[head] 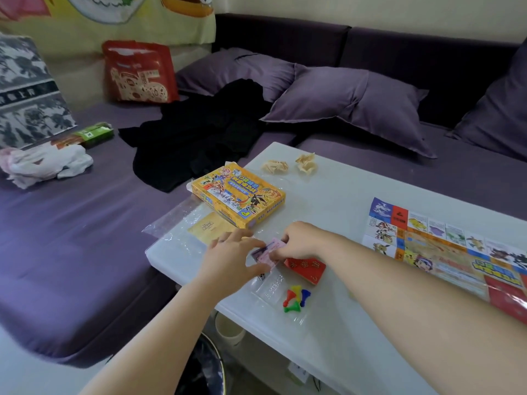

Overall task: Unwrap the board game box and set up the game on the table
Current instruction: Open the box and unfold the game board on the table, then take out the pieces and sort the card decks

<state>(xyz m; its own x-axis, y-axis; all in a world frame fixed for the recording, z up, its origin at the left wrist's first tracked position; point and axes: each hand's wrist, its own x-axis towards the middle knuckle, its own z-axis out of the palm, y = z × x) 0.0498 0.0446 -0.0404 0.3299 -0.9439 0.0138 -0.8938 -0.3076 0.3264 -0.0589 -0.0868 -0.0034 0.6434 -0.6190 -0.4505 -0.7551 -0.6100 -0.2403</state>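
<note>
White table (356,218) beside the sofa. Game board (445,252) lies unfolded flat at its right end. Yellow box (239,195) sits at the far-left corner, partly on the clear wrap (171,223). Red card deck (305,270) lies just beside the hands. Left hand (228,258) and right hand (302,240) are close together, both pinching 1 pink card stack (269,250) low over the table. Pawns (295,299) in 4 colours lie nearer the person. Judgement: the stack is light, thin and slick, and prone to fanning. Hold it by opposite edges.
</note>
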